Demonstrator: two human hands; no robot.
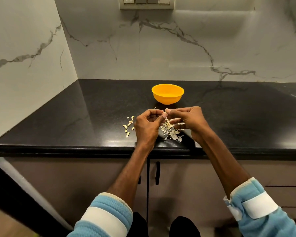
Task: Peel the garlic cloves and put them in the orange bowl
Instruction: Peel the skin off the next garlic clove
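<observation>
One black countertop, bearing everything. One orange bowl, upright, just beyond the hands; light plastic by the look, likely to skid if knocked; no cloves seen in the visible part of the inside. Two hands, raised above the counter near its front edge, fingertips together: left hand and right hand both curled, pinching the held clove between thumbs and forefingers. Mostly hidden, just a pale sliver on view. One heap of peel scraps under the hands, too many and too small to count; papery, near weightless, prone to cling to skin. Loose cloves on the counter left of the left hand, roughly six; exact count unclear, peeled or not also unclear. Handling judgement for a clove: light, firm, stiff enough to pinch hard, probably slick once bare. Best gripped by the ends, thumbnail lifting skin from the root end. No fragility concern for the drop into the bowl.
</observation>
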